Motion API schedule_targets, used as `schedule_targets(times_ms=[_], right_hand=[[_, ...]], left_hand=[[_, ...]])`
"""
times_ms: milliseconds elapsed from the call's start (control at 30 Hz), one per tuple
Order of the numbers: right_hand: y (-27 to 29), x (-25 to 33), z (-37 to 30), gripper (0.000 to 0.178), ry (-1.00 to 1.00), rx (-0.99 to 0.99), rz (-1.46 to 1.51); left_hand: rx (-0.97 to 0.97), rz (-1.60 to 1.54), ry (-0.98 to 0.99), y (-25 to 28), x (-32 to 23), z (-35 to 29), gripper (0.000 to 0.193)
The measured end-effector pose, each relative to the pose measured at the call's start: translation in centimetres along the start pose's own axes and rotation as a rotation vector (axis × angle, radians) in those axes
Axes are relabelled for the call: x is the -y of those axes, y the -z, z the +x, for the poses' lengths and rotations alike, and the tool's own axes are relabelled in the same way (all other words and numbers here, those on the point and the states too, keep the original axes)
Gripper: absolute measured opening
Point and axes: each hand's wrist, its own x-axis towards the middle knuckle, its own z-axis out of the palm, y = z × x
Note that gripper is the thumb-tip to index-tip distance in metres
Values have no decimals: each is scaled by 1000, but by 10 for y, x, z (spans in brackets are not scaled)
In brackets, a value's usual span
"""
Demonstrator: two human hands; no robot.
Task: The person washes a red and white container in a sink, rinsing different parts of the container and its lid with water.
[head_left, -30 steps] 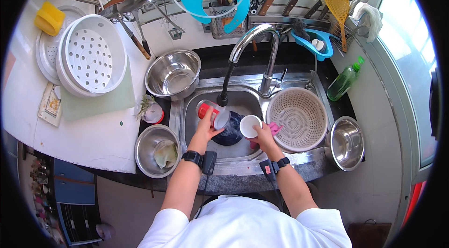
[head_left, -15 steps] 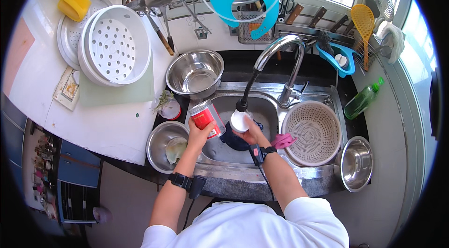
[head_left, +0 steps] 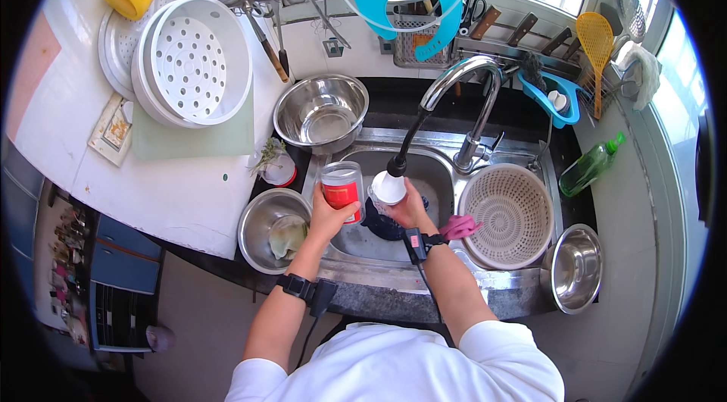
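My left hand [head_left: 333, 218] is wrapped round a clear jar [head_left: 341, 184] with a red label. The jar is nearly upright above the left part of the sink basin [head_left: 363, 247]. My right hand [head_left: 409, 207] has its fingers closed round a white cup-shaped piece [head_left: 388, 187]. That piece meets the black end of the faucet hose [head_left: 396, 165]; I cannot tell whether it belongs to the faucet. Beneath my hands a dark blue thing [head_left: 381, 228] lies in the basin, partly hidden.
Left of the sink are a steel bowl with something pale inside [head_left: 254, 239], a red-lidded jar [head_left: 279, 172] and a larger steel bowl [head_left: 322, 110]. On the right are a beige colander [head_left: 506, 216], a pink cloth [head_left: 460, 227], a steel bowl [head_left: 577, 269] and a green bottle [head_left: 591, 168].
The jar in my left hand has turned from a tilt to nearly upright. My right hand stays at the white piece under the faucet. The whole view has shifted slightly.
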Motion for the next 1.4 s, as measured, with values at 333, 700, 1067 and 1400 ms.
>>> schedule_targets(times_ms=[333, 700, 1067, 1400], right_hand=[[0, 2, -23, 44, 125, -418, -587], [-3, -6, -11, 44, 118, -488, -698], [10, 14, -10, 46, 30, -272, -274], [8, 15, -5, 48, 39, -228, -260]], left_hand=[[29, 279, -402, 0, -33, -24, 92], [76, 429, -949, 37, -216, -68, 73], [-129, 260, -1081, 41, -264, -111, 48], [-105, 483, -1108, 51, -241, -81, 61]])
